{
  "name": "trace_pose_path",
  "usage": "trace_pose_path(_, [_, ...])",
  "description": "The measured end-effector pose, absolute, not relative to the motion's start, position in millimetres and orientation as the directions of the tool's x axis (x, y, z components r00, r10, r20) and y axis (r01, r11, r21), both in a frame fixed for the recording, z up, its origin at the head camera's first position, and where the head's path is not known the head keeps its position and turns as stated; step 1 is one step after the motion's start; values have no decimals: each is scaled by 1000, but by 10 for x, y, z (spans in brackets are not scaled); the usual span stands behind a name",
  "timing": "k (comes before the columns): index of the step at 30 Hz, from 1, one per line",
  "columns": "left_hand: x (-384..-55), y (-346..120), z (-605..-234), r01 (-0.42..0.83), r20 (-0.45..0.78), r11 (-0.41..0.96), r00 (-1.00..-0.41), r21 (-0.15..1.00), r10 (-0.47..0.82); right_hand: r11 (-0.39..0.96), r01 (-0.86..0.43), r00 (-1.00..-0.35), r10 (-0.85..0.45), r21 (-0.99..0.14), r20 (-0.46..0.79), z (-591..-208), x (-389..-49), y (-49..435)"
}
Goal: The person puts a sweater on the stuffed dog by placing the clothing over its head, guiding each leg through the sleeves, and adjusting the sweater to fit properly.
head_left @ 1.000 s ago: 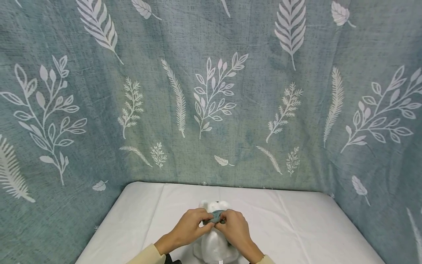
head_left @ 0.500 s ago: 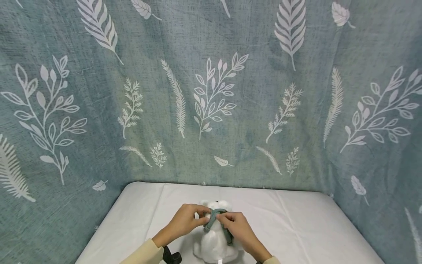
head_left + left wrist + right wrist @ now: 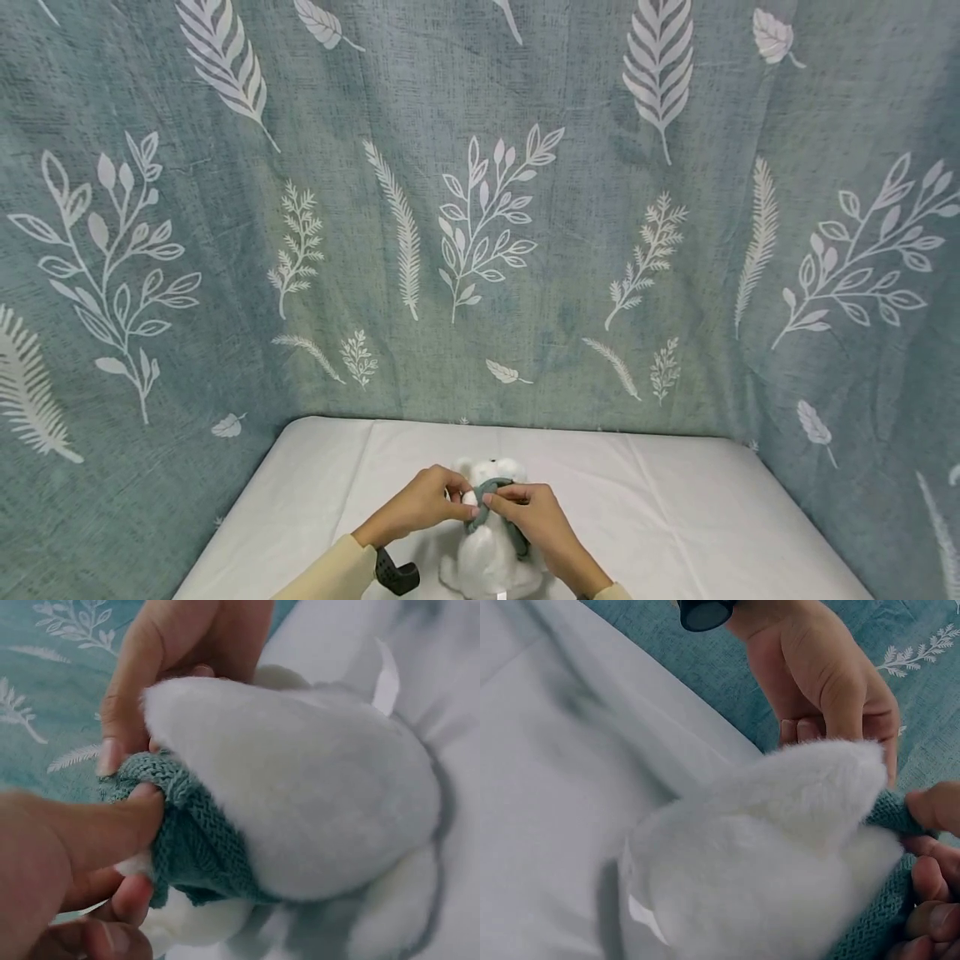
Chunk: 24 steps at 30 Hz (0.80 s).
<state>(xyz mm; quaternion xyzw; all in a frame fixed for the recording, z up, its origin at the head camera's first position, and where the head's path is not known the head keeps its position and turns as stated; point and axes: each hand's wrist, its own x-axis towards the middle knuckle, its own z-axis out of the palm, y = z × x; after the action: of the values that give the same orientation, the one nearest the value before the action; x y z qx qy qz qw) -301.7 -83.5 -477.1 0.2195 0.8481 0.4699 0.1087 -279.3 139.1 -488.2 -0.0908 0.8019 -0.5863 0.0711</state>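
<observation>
A white plush animal (image 3: 487,562) sits on the white surface with its back toward me. Round its neck goes a teal knitted scarf (image 3: 488,492), one end hanging down on the right. My left hand (image 3: 429,500) pinches the scarf at the left of the neck; its thumb (image 3: 142,806) presses on the knit in the left wrist view. My right hand (image 3: 538,515) pinches the scarf near the middle of the nape, with thumb and fingers (image 3: 930,881) curled on it in the right wrist view. The plush body partly hides the scarf there.
A white padded table (image 3: 615,500) lies under the toy. Blue-green leaf-patterned fabric (image 3: 480,367) encloses its back and sides. A black device (image 3: 397,575) is at my left wrist. A white tag (image 3: 387,682) sticks out from the toy's body.
My hands, close together over the scarf a second ago, have drawn apart, baring the scarf and its right end. Since then the right hand has shifted slightly left along it.
</observation>
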Motion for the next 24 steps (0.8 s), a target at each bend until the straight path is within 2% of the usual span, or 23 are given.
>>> trace_pose_path(5, [-3051,-849,-4786,218,-11,441,-887,871,462,304,-62,-976,-218,-951,-7,-4874,-2771,1385])
trace_pose_path(14, [-3084,-955,-4770,150,-58,432,-900,890,432,462,-79,-967,-251,-883,-44,-4852,-2570,1574])
trace_pose_path(24, [-3057,-1028,-4754,123,-56,388,-906,913,420,498,-99,-949,-307,-861,-68,-4855,-2465,1722])
